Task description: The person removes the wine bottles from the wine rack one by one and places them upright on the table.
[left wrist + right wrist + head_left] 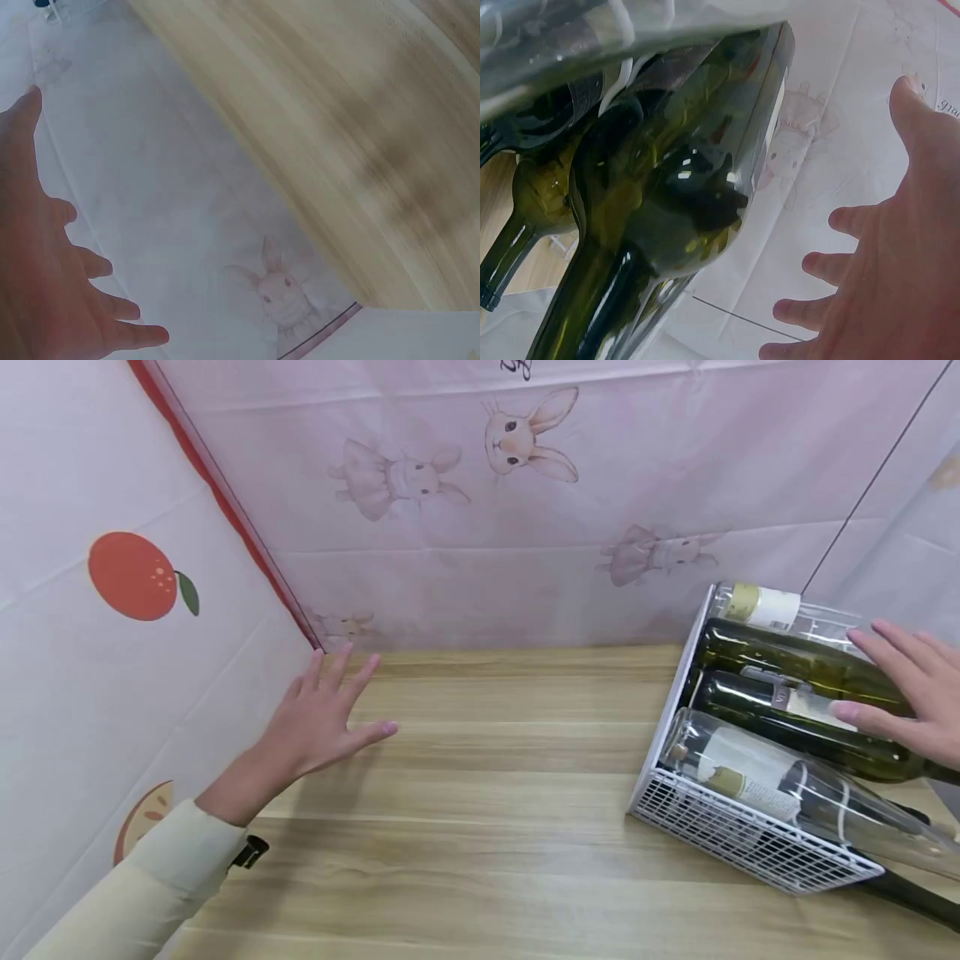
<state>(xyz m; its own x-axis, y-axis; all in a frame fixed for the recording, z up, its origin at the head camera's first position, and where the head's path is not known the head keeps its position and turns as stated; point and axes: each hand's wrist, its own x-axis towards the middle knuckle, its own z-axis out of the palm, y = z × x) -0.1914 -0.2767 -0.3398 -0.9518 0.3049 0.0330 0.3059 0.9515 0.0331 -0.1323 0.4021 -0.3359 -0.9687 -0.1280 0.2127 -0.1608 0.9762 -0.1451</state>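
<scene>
My left hand (311, 722) hovers above the left part of the wooden table (480, 827), fingers spread, holding nothing. In the left wrist view, that hand (45, 247) has its fingers apart. At the right, a white wire basket (738, 831) holds several wine bottles lying on their sides. A clear bottle with a torn label (742, 760) lies nearest the front, then a dark green bottle (750, 703) and an olive-green bottle (780, 647). Over the bottles my right hand (926, 697) is spread with nothing in its grasp. The right wrist view has it (892, 247) beside a green bottle (611, 217).
A pinkish cloth with rabbit prints (480, 568) hangs behind the table. White cloth with fruit prints (67, 652) covers the left side. Another bottle label (776, 607) shows at the basket's back. A dark bottle neck (911, 893) sticks out below the basket's front corner.
</scene>
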